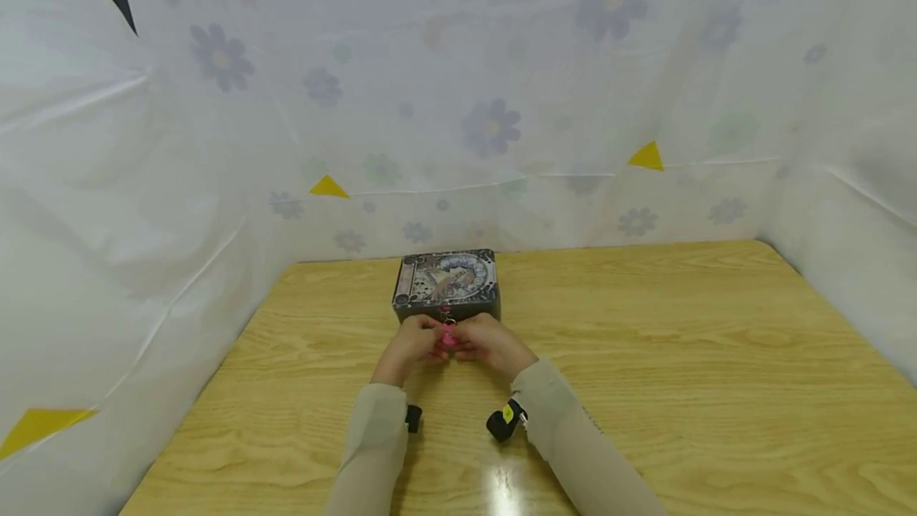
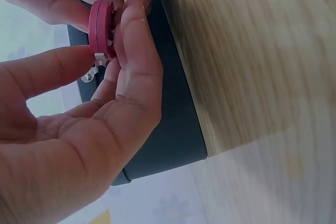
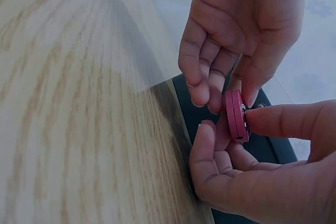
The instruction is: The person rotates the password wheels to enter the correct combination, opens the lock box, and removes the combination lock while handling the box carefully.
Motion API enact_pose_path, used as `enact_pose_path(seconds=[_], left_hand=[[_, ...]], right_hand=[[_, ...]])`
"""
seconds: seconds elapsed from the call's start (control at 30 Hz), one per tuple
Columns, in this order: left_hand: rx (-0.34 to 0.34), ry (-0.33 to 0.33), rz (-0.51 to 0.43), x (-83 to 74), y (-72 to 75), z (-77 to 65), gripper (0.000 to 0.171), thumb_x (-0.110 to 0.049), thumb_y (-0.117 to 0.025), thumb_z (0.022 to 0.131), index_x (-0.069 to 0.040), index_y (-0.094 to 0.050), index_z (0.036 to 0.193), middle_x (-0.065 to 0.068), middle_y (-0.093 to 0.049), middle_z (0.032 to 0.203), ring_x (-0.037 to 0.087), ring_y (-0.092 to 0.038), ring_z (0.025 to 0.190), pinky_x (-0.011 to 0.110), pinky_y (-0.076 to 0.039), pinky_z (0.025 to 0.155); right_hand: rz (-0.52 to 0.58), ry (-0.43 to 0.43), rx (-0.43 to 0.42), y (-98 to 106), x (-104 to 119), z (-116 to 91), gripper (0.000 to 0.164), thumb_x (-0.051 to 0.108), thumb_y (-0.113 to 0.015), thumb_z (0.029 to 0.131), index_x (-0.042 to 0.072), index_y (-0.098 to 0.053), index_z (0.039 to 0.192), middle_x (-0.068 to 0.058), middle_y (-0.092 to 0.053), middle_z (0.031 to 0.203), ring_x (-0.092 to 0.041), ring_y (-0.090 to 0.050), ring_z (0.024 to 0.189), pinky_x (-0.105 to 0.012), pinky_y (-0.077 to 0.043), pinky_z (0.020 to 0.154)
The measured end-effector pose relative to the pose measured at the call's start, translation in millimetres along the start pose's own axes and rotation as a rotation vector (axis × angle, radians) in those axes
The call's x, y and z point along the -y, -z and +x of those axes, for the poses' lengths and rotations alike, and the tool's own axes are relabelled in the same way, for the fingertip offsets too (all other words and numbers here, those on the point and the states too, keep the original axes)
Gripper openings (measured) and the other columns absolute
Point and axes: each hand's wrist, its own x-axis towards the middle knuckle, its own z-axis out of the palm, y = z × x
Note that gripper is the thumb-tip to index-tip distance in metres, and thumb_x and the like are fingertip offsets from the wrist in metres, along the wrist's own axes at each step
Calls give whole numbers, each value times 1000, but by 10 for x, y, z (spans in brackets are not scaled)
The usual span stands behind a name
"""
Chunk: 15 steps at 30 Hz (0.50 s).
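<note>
A small pink padlock [image 1: 448, 334] hangs by its metal shackle at the front of a dark box [image 1: 446, 281] with an illustrated lid. My left hand [image 1: 414, 345] pinches the padlock from the left, and my right hand [image 1: 494, 341] pinches it from the other side. Seen from the left wrist, the padlock [image 2: 101, 30] stands edge-on between thumb and curled fingers, with a silver fitting near the thumb. From the right wrist, small dark and silver parts show along one side of the padlock [image 3: 235, 114]. Fingers hide much of its faces.
The box stands near the back edge of a wood-grain table [image 1: 680, 357]. White flowered sheeting [image 1: 444, 102] hangs behind and at both sides, with yellow and dark triangles on it. Black wrist straps [image 1: 505, 420] show at the sleeves.
</note>
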Motion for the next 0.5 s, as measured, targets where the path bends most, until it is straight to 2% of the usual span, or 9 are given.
enact_pose_path(seconds=[0.27,0.5], left_hand=[[-8,-9,-26,10,0,10,13,3,-48,95,13,-54,102,17,-62,84,15,-61,61,35,-58,67],[-17,-13,-2,15,-12,20,14,4,-49,94,15,-56,102,21,-64,86,16,-62,61,36,-58,68]], right_hand=[[16,-3,-25,-19,2,-4,21,0,-52,91,-12,-63,103,-3,-62,71,-11,-58,63,-24,-51,62],[10,11,-15,-11,-16,7,16,1,-55,91,-10,-65,97,-1,-61,68,-10,-57,62,-22,-49,59]])
